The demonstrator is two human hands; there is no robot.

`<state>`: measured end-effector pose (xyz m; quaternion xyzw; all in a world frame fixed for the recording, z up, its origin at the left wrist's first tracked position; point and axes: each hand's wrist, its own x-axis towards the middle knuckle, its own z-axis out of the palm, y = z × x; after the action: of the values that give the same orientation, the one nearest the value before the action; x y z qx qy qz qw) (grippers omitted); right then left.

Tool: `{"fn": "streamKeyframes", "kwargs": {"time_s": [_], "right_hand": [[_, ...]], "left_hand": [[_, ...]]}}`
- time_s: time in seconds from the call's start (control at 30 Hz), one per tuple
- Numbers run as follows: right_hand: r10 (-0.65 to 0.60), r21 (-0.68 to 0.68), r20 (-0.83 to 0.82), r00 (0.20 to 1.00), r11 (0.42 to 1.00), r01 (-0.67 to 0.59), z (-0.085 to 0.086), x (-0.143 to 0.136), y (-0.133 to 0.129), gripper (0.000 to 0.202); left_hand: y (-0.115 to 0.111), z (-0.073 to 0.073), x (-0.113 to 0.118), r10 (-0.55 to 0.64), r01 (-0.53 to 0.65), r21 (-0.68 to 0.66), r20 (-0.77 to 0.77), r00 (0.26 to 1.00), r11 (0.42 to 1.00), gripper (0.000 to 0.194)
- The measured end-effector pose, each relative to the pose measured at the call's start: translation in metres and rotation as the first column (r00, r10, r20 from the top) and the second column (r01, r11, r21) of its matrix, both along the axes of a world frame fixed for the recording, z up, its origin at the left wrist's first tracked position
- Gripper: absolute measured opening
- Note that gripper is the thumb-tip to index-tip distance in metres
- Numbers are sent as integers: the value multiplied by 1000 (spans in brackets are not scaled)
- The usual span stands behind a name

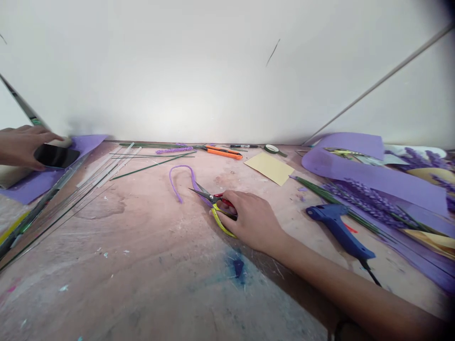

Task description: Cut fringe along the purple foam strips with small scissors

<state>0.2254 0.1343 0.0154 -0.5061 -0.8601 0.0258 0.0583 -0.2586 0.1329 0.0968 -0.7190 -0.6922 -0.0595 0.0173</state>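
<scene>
My right hand (254, 219) is closed round the red and yellow handles of a pair of scissors (202, 192), whose pointed blades are slightly apart and face left. A bent purple pipe cleaner (182, 166) lies on the table at the blades, its other end running under the scissors. Far to the left, my left hand (28, 144) grips a dark, flat, glossy phone (57, 156) between thumb and fingers. Beneath it are purple paper (87, 144) and a pale roll (12, 176).
Green stems (152, 166) and clear glue sticks (122, 163) lie left of centre. Along the wall are an orange cutter (223, 152) and a tape roll (272, 148). A yellow card (269, 167), a blue glue gun (341, 229) and purple lavender flowers (369, 206) are on the right.
</scene>
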Motion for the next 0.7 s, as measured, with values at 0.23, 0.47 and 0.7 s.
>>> {"fn": "streamKeyframes", "kwargs": {"time_s": [0.23, 0.47, 0.7], "right_hand": [[-8, -4, -63, 998, 1000, 8, -4, -1, -1, 19], [-31, -31, -187, 982, 999, 26, -8, 2, 1, 17], [-55, -153, -432, 900, 988, -13, -10, -1, -15, 32]], "left_hand": [[6, -41, 142, -179, 191, -75, 148, 973, 979, 41], [27, -90, 228, -227, 236, 6, 304, 925, 972, 32], [-11, -102, 240, -392, 373, 122, 342, 854, 920, 21]]}}
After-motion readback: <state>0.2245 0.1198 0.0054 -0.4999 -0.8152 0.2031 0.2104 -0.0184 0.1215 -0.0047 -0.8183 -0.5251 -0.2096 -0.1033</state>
